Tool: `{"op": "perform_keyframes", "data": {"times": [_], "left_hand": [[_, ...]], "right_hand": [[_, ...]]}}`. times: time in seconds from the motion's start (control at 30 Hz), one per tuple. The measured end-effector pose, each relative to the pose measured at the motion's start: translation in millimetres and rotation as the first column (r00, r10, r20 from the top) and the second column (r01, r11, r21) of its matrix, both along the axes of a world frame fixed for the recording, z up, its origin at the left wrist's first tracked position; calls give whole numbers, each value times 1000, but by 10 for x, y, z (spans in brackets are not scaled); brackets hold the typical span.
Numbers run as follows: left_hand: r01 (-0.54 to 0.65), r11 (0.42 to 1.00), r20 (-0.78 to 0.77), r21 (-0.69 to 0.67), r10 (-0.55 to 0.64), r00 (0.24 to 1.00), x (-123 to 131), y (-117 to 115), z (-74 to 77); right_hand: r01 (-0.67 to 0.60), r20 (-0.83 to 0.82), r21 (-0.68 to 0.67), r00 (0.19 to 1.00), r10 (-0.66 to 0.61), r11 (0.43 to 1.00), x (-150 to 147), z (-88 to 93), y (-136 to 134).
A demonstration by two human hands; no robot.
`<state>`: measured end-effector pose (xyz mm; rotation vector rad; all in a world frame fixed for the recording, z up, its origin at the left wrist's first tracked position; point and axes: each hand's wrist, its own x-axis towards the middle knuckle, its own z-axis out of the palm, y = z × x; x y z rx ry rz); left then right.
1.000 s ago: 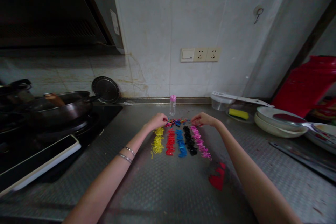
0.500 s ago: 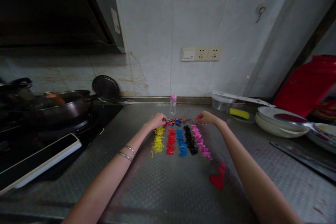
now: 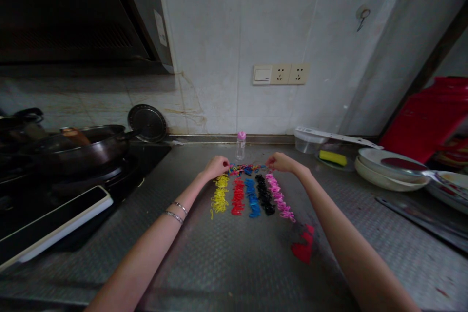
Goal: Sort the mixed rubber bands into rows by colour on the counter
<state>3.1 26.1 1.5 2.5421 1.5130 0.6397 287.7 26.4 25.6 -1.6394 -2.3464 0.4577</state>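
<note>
A mixed pile of small coloured rubber bands [image 3: 246, 169] lies across the metal counter. My left hand [image 3: 216, 166] is at its left end, just above the yellow rubber bands [image 3: 220, 196], with fingers pinched together. At the right end of the pile is my right hand [image 3: 282, 162], its fingertips also closed. Whatever either pinch holds is too small to make out. Sorted columns run toward me: red rubber bands [image 3: 238, 197], blue rubber bands [image 3: 252, 198], black rubber bands [image 3: 265, 195] and pink rubber bands [image 3: 280, 197]. Behind the pile stands a clear bottle with a pink cap [image 3: 241, 146].
A red heart-shaped patch [image 3: 302, 247] is on the counter near my right forearm. To the left are a pan [image 3: 91, 148] on the stove and a long white-edged device [image 3: 62, 231]. Rightward sit a yellow sponge [image 3: 332, 158], bowls [image 3: 391, 180] and a knife [image 3: 420, 222].
My right hand has shifted slightly left, closer to the mixed pile's right end. The left hand has moved a little left. The sorted columns look the same.
</note>
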Motion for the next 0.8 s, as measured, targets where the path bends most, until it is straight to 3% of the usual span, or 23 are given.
{"op": "perform_keyframes", "data": {"times": [0.27,0.53,0.8], "left_hand": [[97,995,165,-6,-94,982,125,-77,158],[205,974,76,102,-213,974,305,-173,293],[212,974,11,84,-214,977,356,-218,323]], "right_hand": [[-131,-165,13,977,132,991,-297,181,-196],[-234,-268,65,932,243,970,-612,143,-274],[-247,-261,148,924,278,958,-680,119,-294]]}}
